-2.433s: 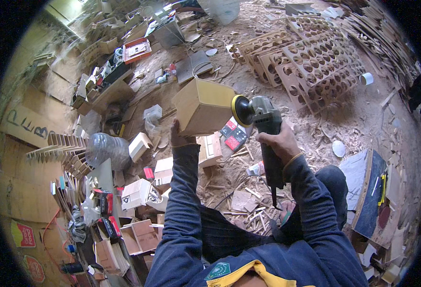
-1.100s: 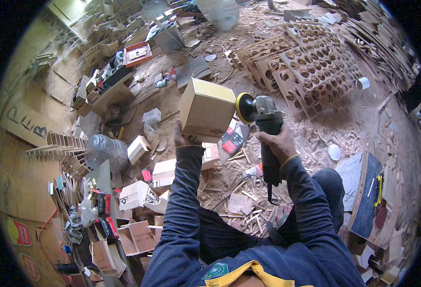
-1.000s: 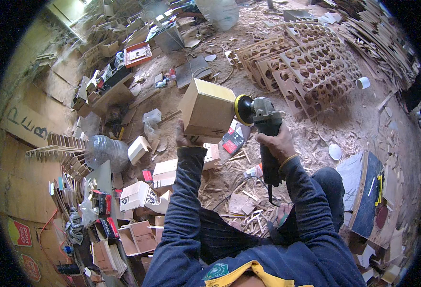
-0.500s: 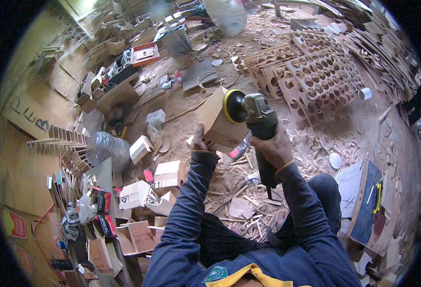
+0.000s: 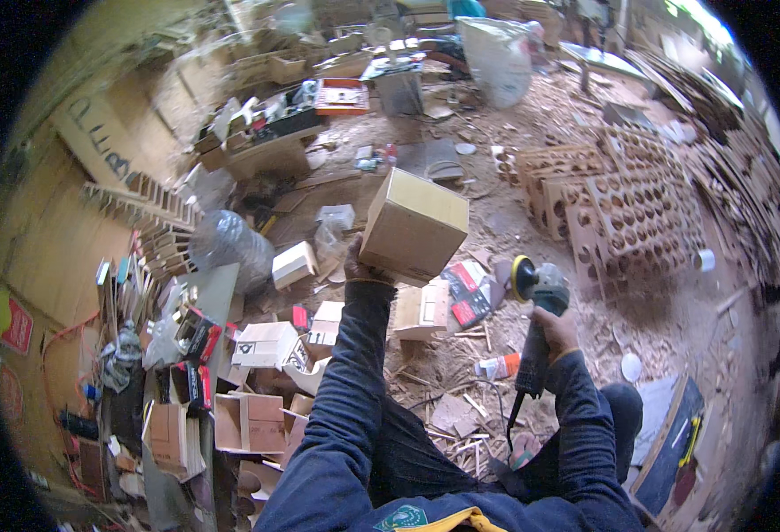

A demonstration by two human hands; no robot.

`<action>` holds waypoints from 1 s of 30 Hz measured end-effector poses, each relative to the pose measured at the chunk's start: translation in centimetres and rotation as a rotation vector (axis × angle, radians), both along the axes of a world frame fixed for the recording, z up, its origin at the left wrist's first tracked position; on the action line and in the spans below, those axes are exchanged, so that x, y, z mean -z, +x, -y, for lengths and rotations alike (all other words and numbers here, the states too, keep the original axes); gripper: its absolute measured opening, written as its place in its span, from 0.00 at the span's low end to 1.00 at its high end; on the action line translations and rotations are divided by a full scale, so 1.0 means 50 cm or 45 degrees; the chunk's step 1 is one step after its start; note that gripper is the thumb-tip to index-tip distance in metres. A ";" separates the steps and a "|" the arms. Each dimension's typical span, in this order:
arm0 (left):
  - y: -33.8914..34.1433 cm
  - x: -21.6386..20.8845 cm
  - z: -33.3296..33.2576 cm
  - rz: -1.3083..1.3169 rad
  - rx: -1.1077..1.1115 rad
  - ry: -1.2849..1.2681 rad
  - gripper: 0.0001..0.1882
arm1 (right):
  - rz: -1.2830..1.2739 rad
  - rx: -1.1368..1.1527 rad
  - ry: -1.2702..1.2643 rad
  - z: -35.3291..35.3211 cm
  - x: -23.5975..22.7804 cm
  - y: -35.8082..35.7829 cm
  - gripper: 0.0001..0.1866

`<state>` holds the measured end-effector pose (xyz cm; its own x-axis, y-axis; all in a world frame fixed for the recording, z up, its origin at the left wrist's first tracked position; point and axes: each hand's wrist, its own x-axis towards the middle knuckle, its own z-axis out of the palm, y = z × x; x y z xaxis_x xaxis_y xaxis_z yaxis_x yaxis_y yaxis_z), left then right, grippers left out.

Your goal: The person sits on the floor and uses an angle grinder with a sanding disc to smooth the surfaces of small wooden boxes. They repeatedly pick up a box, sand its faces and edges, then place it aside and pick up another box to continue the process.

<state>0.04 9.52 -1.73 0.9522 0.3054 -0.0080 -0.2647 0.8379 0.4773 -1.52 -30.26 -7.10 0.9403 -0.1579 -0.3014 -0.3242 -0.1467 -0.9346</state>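
Note:
My left hand [image 5: 357, 266] grips a closed wooden box [image 5: 421, 217] by its lower left side, holding it raised and tilted in front of me. Its fingers are partly hidden by the box. Lower and to the right, my right hand [image 5: 558, 330] is wrapped round the body of an angle grinder [image 5: 533, 355]. A round sanding pad [image 5: 523, 277] with a yellow rim sits on the tool's head, apart from the box. Below the held box, another small wooden box [image 5: 421, 310] rests on the floor beside red and black packets [image 5: 470, 293].
Several wooden boxes [image 5: 266, 344] crowd the lower left near a wrapped plastic bundle [image 5: 235, 251]. Sheets with round holes [image 5: 638, 208] stand at the right. Wood scraps and sawdust cover the floor. The grinder's cord [image 5: 503, 403] runs near my legs.
The grinder has come off the box and moved right and down in my right hand. My left hand has turned the box, showing other faces. The whole view has shifted.

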 end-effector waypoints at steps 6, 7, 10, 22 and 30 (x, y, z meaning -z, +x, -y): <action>0.006 0.022 -0.132 -0.161 -0.340 0.038 0.27 | 0.089 -0.114 0.320 -0.005 -0.038 -0.026 0.16; 0.001 0.033 -0.163 -0.298 -0.461 0.020 0.27 | -0.040 -0.116 0.342 -0.007 -0.038 -0.027 0.15; 0.004 0.083 -0.256 -0.416 -0.714 0.058 0.24 | 0.070 -0.110 0.201 -0.003 -0.038 -0.029 0.11; 0.201 0.340 -0.694 -0.198 -0.774 -0.331 0.41 | -0.081 -0.103 0.252 0.025 -0.095 -0.068 0.14; 0.153 0.485 -0.751 -1.115 -1.221 0.335 0.41 | -0.129 0.032 0.094 0.029 -0.141 -0.111 0.16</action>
